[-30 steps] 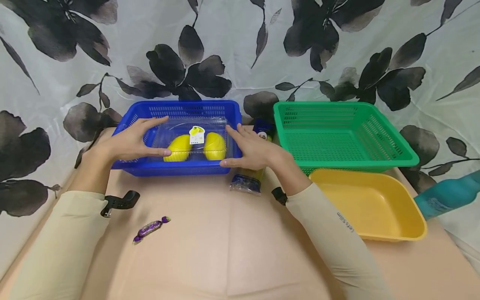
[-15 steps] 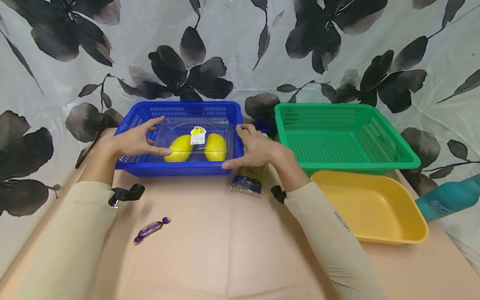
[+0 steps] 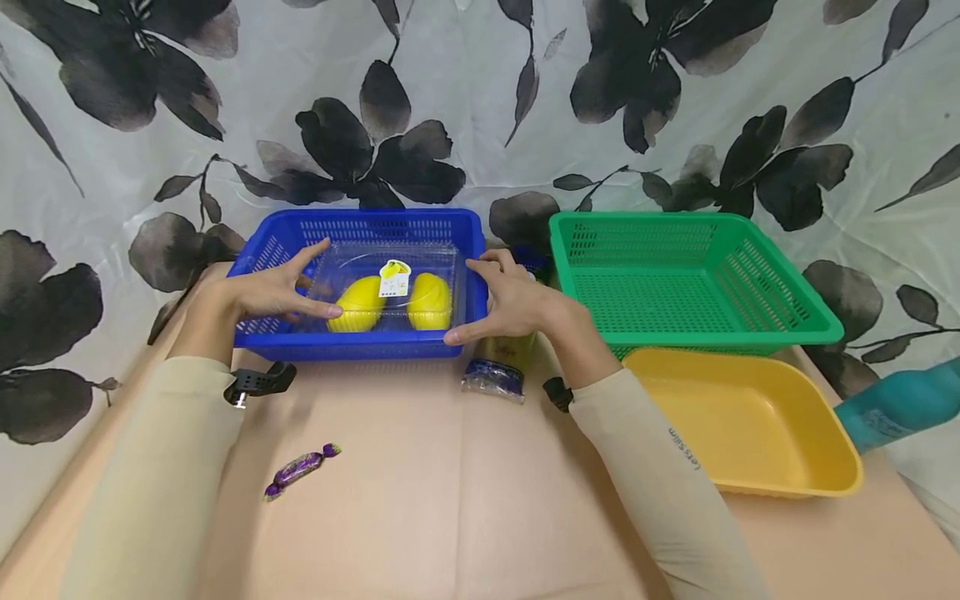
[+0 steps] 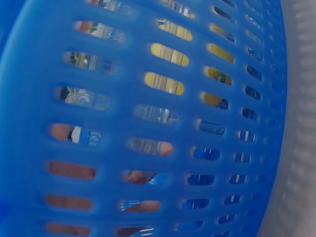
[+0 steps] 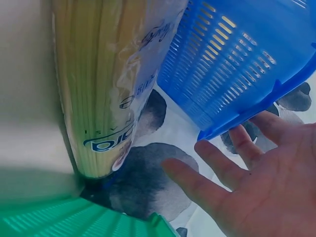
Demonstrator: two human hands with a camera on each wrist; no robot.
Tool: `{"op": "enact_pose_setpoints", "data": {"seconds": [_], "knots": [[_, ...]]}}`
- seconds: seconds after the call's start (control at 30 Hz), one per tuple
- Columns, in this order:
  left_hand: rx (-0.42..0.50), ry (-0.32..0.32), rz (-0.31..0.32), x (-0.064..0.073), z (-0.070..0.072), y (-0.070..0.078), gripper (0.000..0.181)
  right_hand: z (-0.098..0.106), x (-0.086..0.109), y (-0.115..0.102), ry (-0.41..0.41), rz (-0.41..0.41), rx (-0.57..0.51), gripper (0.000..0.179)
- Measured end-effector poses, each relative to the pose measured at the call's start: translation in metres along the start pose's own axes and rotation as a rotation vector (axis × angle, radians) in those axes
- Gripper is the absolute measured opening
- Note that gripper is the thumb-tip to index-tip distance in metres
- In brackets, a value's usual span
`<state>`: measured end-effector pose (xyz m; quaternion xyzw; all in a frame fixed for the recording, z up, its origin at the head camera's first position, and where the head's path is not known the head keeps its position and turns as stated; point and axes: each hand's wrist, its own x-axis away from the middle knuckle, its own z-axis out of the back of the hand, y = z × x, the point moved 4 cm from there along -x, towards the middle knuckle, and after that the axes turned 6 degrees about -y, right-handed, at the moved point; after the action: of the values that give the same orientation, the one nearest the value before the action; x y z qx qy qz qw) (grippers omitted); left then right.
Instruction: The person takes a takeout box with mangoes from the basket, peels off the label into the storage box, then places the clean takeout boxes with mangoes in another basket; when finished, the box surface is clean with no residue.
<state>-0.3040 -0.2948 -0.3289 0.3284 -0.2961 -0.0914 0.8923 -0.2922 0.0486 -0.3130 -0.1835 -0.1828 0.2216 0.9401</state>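
Observation:
A blue basket (image 3: 352,346) holds a clear plastic box (image 3: 352,260) with two yellow fruits (image 3: 431,302) and a white label. My left hand (image 3: 266,290) reaches over the basket's left side, its fingers spread and the thumb at the box's near left corner. In the left wrist view, the basket's slotted wall (image 4: 133,98) hides most of that hand. My right hand (image 3: 517,302) is at the basket's right rim, fingers extended, holding nothing. Its fingers (image 5: 217,158) show beside the blue rim in the right wrist view. Below it lies a bag of spaghetti (image 5: 94,98).
To the right stands a green basket (image 3: 750,342), with a yellow tray (image 3: 742,417) in front of it. A teal bottle (image 3: 900,404) leans at the far right. One purple-wrapped candy (image 3: 302,472) lies on the table at the front left. Floral cloth (image 3: 465,100) hangs behind.
My right hand has moved off the box's right side, rightward to the basket's rim. The left hand has stayed near the box's left side. The box has stayed in the blue basket.

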Motion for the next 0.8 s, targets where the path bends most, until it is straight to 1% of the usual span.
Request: {"op": "enact_pose_setpoints", "data": {"seconds": [0.13,0.27,0.43,0.63,0.73,0.8], "knots": [[-0.01,0.02,-0.007,0.004,0.001,-0.003,0.115,0.0,0.0,-0.003,0.011,0.01,0.007,0.124],[-0.013,0.031,-0.01,0.007,0.0,-0.003,0.116,-0.003,-0.001,-0.004,0.015,0.008,0.002,0.123],[-0.016,0.019,-0.013,0.003,-0.002,0.001,0.117,-0.003,0.001,0.002,0.023,-0.003,0.003,0.124],[-0.021,0.013,0.001,0.003,-0.004,0.001,0.115,-0.004,0.001,0.004,0.013,0.017,0.009,0.123],[-0.026,0.041,-0.012,0.003,-0.003,0.002,0.116,-0.004,0.001,0.005,0.012,0.017,0.014,0.122],[-0.039,0.075,-0.036,0.002,-0.002,0.005,0.117,-0.004,0.001,0.006,0.013,0.014,0.013,0.122]]}}
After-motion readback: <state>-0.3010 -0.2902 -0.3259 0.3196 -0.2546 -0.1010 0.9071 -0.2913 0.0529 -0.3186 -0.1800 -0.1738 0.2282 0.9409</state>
